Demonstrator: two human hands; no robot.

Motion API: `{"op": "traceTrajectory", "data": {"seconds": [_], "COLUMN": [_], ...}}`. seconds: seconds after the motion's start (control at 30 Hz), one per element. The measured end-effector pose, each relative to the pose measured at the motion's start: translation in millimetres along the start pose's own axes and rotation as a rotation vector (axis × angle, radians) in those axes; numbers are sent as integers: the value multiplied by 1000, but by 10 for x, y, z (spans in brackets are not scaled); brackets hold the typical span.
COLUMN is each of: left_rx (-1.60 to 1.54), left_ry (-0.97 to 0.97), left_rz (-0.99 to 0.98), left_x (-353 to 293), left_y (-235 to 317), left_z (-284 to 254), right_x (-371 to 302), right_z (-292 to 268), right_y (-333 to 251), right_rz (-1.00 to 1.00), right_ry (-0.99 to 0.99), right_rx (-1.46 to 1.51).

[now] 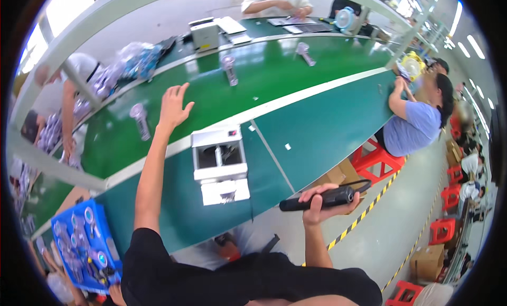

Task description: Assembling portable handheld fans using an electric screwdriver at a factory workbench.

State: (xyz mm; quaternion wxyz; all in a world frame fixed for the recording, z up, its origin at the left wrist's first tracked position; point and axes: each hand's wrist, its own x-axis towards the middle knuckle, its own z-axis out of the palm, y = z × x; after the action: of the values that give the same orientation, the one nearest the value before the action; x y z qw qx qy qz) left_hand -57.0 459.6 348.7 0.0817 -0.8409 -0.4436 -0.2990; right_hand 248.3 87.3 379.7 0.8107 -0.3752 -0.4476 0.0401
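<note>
My left hand point(176, 108) reaches out over the green conveyor belt point(274, 73), fingers spread and holding nothing. Left of it on the belt lies a lilac handheld fan body point(140, 121). Beyond it and to the right are a second fan body point(229, 71) and a third point(305, 54). My right hand point(316, 204) grips a black electric screwdriver point(332, 198), held nearly level past the bench's near edge; a cord loops from its right end. Between my arms, a white box-shaped screw feeder point(219, 155) with a red switch stands on the green bench.
A blue tray point(100, 226) full of lilac fan parts sits at the lower left. A metal frame post point(53, 160) rises on the left. Co-workers are at the left, far side and right, one on a red stool point(377, 160). Cardboard boxes point(338, 175) stand beyond the bench edge.
</note>
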Motion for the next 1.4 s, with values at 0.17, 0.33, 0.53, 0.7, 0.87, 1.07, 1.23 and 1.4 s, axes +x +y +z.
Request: {"op": "traceTrajectory", "data": {"seconds": [0.17, 0.33, 0.53, 0.7, 0.87, 1.07, 1.23, 1.4], "left_rx": [-48, 37, 63, 3, -57, -78, -49, -37], "left_ry": [-423, -260, -409, -307, -301, 46, 153, 114], "left_rz": [-2, 4, -2, -92, -280, -555, -581, -474], "left_x": [911, 1132, 1175, 840, -597, -2212, -3097, -3521], "left_y": [410, 512, 712, 527, 435, 1553, 2252, 2485], "left_z": [936, 1360, 1419, 1008, -182, -1054, -1316, -1316], "right_x": [24, 113, 165, 6, -35, 94, 135, 183], "right_z": [-193, -309, -133, -244, -259, 255, 795, 1256], "right_y": [69, 32, -146, -457, -672, -916, -852, -569], "right_rz": [5, -35, -12, -44, 41, 20, 27, -186], "right_ry": [85, 131, 126, 67, -51, -150, -317, -372], "right_rx": [-134, -204, -90, -51, 48, 64, 288, 272]}}
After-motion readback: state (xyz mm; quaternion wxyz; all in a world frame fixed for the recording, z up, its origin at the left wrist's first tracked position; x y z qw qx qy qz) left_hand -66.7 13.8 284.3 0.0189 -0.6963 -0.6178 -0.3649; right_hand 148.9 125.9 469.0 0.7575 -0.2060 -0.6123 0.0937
